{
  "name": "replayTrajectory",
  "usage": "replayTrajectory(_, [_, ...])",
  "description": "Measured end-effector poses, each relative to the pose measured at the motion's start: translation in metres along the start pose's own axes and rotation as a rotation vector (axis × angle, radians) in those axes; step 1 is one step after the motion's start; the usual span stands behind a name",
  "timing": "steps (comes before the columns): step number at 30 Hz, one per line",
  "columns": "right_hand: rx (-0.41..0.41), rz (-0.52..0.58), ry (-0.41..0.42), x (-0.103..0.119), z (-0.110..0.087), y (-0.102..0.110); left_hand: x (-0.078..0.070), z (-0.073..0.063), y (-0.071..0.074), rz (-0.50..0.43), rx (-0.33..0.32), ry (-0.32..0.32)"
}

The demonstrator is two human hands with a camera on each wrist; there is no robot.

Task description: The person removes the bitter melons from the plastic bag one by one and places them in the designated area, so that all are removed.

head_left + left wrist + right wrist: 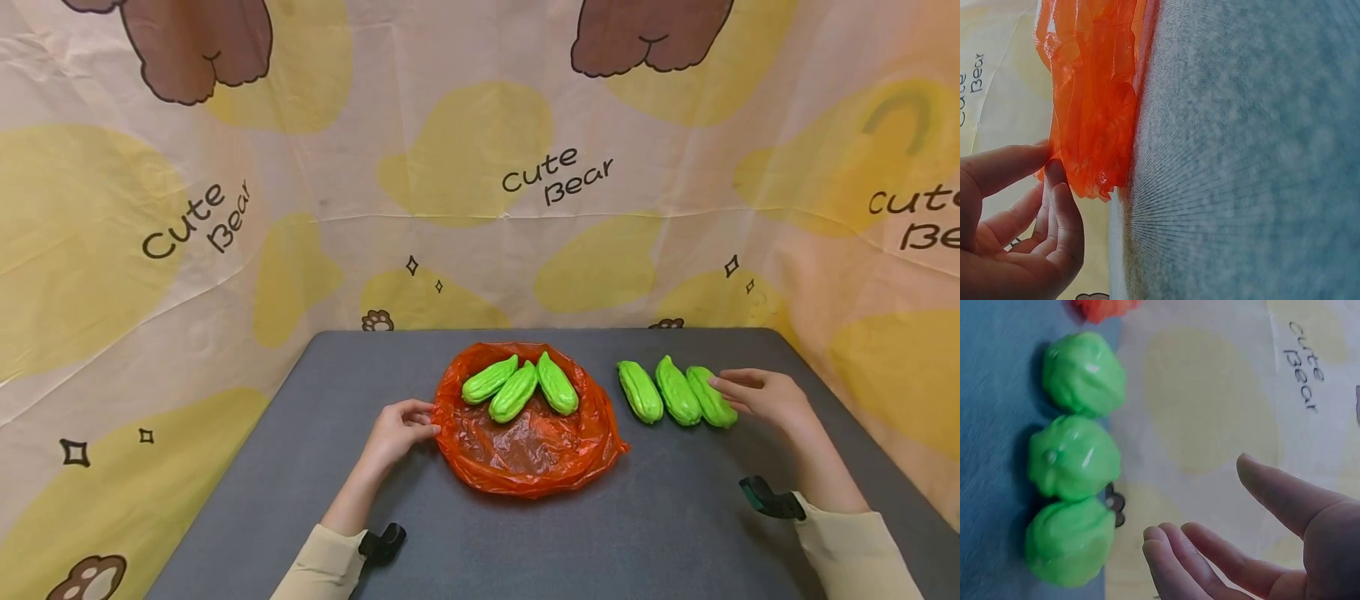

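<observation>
An orange-red plastic bag lies spread open on the table, its rim rolled into a round shape. Three bright green, ridged gourds rest inside it, toward the back. At the bag's left edge, my left hand pinches the thin plastic between thumb and fingers. Three more such gourds lie side by side to the right of the bag: a left one, a middle one and a right one. My right hand hovers beside the right gourd, thumb and fingers spread apart, holding nothing.
The dark grey table runs up to a patterned cloth backdrop at the back and sides. Black straps with small mounts sit at both wrists, over light sleeves.
</observation>
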State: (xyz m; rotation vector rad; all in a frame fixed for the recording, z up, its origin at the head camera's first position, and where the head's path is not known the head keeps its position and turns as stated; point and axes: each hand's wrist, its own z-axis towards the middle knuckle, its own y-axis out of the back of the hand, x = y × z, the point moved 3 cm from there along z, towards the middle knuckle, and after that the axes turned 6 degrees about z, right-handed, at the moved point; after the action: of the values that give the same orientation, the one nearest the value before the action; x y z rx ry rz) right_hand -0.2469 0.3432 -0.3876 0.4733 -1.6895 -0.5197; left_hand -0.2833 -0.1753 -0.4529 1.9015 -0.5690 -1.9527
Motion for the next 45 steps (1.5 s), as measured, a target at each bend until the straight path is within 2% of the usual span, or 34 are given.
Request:
replayTrajectory(9, [0.012, 0.024, 0.063, 0.022, 0.001, -0.015, -0.001, 0.000, 0.001, 0.004, 0.005, -0.015])
replayTrajectory(17, [0.032, 0.029, 0.071, 0.037, 0.006, -0.028, -0.001, 0.000, 0.000, 0.002, 0.009, -0.022])
replayTrajectory(29, [0.065, 0.067, 0.081, 0.059, 0.015, -0.049, 0.000, 0.000, -0.001, 0.009, 0.012, 0.004])
replayTrajectory(45, [0.104, 0.132, 0.102, 0.076, 0.031, -0.078, -0.002, 0.000, -0.001, 0.014, 0.015, 0.010])
